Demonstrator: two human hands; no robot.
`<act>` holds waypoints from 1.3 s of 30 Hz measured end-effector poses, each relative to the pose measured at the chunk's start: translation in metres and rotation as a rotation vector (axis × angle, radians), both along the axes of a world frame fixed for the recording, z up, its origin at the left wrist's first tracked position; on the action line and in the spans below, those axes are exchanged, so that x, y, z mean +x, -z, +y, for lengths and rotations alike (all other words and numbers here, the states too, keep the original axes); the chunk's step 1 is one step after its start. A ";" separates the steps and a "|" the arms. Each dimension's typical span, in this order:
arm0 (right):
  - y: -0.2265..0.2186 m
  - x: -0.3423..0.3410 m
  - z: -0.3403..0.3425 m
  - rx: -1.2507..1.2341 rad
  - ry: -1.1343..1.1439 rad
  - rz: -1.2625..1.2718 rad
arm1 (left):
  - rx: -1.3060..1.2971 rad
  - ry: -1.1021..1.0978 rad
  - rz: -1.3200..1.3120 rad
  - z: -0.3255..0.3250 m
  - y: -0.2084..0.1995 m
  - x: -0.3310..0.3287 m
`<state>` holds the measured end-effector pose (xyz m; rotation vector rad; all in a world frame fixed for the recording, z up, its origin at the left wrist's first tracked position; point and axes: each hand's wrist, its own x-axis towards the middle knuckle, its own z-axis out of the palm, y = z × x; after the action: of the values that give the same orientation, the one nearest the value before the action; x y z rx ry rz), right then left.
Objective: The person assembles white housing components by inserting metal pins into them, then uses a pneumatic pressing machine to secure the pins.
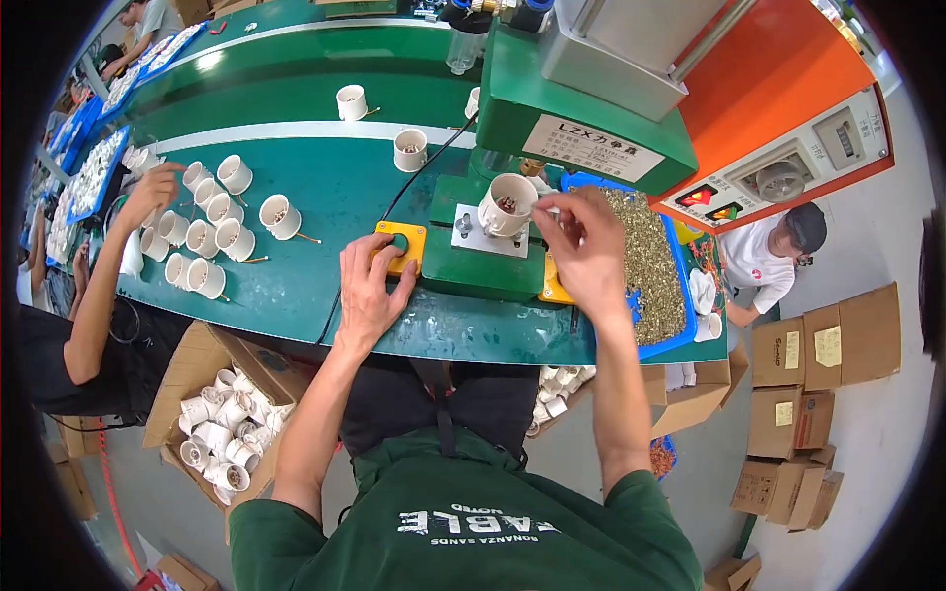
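A white lamp socket (506, 204) sits open end up on the fixture of a green press machine (581, 108). My right hand (583, 248) hovers at the socket's right rim, thumb and forefinger pinched on what looks like a small metal part. My left hand (371, 292) rests flat on the yellow switch box, fingers around its green button (399, 242). A blue tray (658, 340) full of small brass parts lies just right of my right hand.
Several white sockets (207, 241) lie on the green table (296, 286) at left, where another person's hand (150, 192) reaches among them. A cardboard box of sockets (222, 433) stands below the table's edge. Another person (769, 261) sits at right beside cardboard boxes (828, 345).
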<state>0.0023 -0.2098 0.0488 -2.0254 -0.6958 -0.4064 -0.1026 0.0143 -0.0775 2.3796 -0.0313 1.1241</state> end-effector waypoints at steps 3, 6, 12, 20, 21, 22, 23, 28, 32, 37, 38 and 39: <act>-0.016 0.026 0.008 -0.244 -0.129 0.149 | 0.020 -0.014 -0.026 0.002 0.004 0.001; -0.027 0.033 0.016 -0.416 -0.095 0.182 | 0.016 -0.027 -0.018 0.003 0.005 0.000; -0.033 0.038 0.023 -0.506 -0.149 0.288 | 0.014 -0.016 -0.028 0.002 0.003 0.000; -0.045 0.037 0.029 -0.634 -0.078 0.370 | 0.007 -0.006 -0.029 0.005 0.000 -0.002; -0.048 0.037 0.030 -0.634 -0.086 0.380 | 0.010 -0.011 -0.028 0.004 0.000 -0.001; -0.049 0.037 0.030 -0.632 -0.088 0.394 | 0.010 -0.006 -0.030 0.004 0.000 -0.001; -0.048 0.038 0.028 -0.628 -0.087 0.395 | 0.010 0.000 -0.033 0.003 0.000 0.000; -0.044 0.039 0.018 -0.547 -0.090 0.400 | 0.009 0.006 -0.044 -0.001 0.001 0.003; -0.032 0.034 0.003 -0.333 -0.117 0.262 | 0.004 -0.016 -0.036 0.003 0.001 0.000; 0.033 -0.015 -0.031 -0.243 0.151 -0.018 | 0.100 -0.015 -0.087 0.010 0.006 -0.005; 0.049 -0.024 -0.039 -0.312 0.183 -0.110 | 0.113 0.006 -0.069 0.011 0.012 -0.004; 0.060 -0.033 -0.045 -0.332 0.202 -0.068 | 0.152 -0.005 -0.091 0.009 0.014 -0.003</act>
<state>-0.0311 -0.2549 -0.0114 -2.4171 -0.6335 -0.5064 -0.1056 0.0233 -0.0911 2.4590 -0.1476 1.2732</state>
